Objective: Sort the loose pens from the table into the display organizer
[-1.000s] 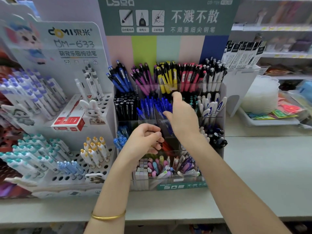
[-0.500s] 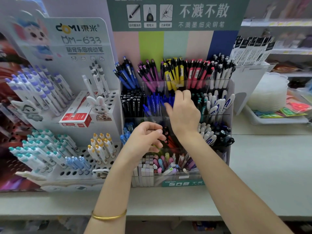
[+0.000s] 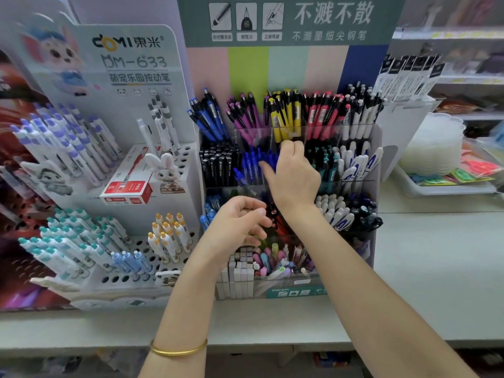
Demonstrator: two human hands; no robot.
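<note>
Your right hand [image 3: 293, 177] reaches up against the display organizer [image 3: 289, 291], which stands toward the tabletop's [image 3: 436, 255] rear edge. Its fingers curl just under the yellow pens [image 3: 286, 113] and its thumb is beside the blue pens [image 3: 252, 165], but the grip is hidden, so I cannot tell what it holds. Your left hand [image 3: 237, 227] hovers lower with fingers loosely curled, and I cannot tell its grip either. The organizer's header reads "不溅不散", and the stand [image 3: 131, 64] to its left reads "DOMI DM-633".
</note>
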